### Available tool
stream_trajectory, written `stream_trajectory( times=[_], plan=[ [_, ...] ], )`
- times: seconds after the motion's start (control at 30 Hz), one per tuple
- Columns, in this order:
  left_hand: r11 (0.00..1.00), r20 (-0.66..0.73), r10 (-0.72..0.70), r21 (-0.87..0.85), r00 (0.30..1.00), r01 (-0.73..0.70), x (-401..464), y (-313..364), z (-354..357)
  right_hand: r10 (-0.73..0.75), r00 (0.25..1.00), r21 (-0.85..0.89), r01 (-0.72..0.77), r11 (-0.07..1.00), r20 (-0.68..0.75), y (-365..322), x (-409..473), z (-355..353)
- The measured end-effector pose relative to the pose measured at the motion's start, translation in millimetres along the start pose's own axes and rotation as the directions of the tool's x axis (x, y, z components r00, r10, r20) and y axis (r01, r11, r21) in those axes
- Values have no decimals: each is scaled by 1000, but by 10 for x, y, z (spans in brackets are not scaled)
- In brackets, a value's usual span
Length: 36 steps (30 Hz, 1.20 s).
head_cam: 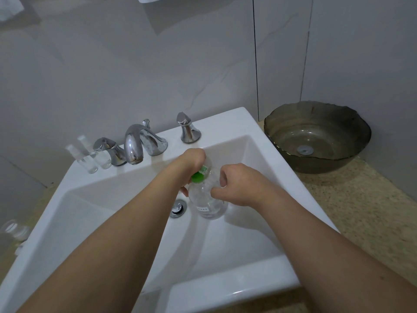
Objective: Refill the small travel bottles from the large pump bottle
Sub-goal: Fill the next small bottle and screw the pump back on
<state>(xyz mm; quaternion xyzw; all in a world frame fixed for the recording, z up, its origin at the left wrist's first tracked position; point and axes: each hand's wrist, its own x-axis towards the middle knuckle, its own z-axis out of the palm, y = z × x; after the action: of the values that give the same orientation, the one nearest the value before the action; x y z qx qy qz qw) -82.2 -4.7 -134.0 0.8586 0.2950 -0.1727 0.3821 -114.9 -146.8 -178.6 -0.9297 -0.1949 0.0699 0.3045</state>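
A: Largest item first, please.

B: I log a white rectangular sink [228, 123], basin facing me, set on a speckled beige countertop [361, 211]. To its right on that counter stands a dark glass vessel bowl [282, 141] with a grey drain at its bottom.

A: Fixtures?

B: One chrome faucet spout [133, 145] on the sink's back ledge, with a chrome handle [108, 150] to its left and a second chrome handle [187, 129] to its right. A chrome drain stopper [178, 207] sits in the basin floor.

A: The task items?

B: I see the large clear bottle [208, 205] held over the basin, just right of the drain stopper, with a small white label low on its side. Its green pump top [198, 176] shows between the two hands. Two small clear travel bottles [90, 159] stand upright on the ledge, left of the left handle, close beside each other. Something clear and blurred sits at the far left edge of the view; I cannot tell what it is.

A: Hands?

B: My left hand [191, 161] is curled down over the green pump top, gripping it from above. My right hand [234, 186] is wrapped around the bottle's shoulder, fingers curled, holding the body. Both forearms reach in from the bottom edge of the view.
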Motion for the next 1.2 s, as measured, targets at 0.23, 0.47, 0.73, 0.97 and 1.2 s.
stream_trajectory(
  times=[0.23, 0.47, 0.73, 0.97, 1.2],
  plan=[
    [1000, 1, -13, 1, 1000, 13, 43, -31, -15, -12, 1000, 3, 12, 1000, -4, -3, 12, 20],
    [985, 226, -85, -127, 970, 116, 28, 19, -222, -42, 995, 28, 44, 999, -86, -32, 19, 3],
    [996, 160, -51, -69, 986, 63, 33, 12, -184, -32, 998, 42, 35, 999, -63, -38, 20, -9],
    [1000, 59, 6, 26, 998, -8, 44, -24, -53, -16, 1000, 28, 17, 999, -10, -12, 1, -1],
    [1000, 48, 13, 22, 999, -15, 13, -8, -52, -3, 1000, 38, 3, 999, -3, -19, 13, -7]
  ],
)
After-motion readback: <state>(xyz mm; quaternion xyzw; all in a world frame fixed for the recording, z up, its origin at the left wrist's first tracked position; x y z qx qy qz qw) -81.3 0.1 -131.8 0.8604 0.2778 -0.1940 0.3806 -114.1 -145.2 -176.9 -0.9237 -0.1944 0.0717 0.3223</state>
